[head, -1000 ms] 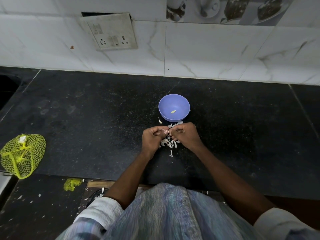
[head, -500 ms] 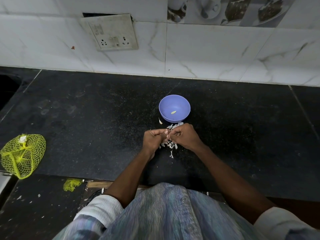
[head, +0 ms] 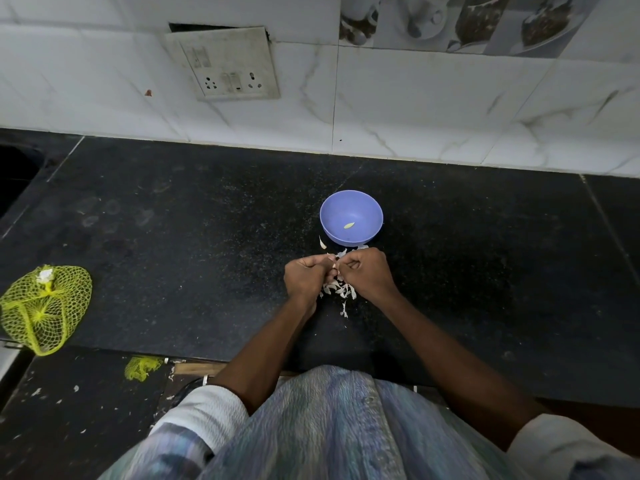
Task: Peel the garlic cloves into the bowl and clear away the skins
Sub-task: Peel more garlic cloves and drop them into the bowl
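Observation:
A small purple bowl (head: 351, 216) stands on the black counter (head: 173, 237) with one peeled clove (head: 349, 225) lying in it. Just in front of the bowl my left hand (head: 304, 279) and my right hand (head: 366, 273) meet, fingers curled, pinching a garlic clove (head: 334, 266) between them; the clove is mostly hidden. A pile of white garlic skins (head: 341, 289) lies on the counter under and between the hands. One loose skin (head: 322, 242) lies left of the bowl.
A yellow net bag (head: 43, 306) lies at the counter's left front edge, a scrap of yellow net (head: 142, 367) below it. The tiled wall with a switch plate (head: 225, 64) rises behind the counter. A dark opening (head: 14, 174) is at far left.
Both hands have stayed in front of the bowl, working the clove; the fingers shifted slightly closer together. The bowl and skins have not moved.

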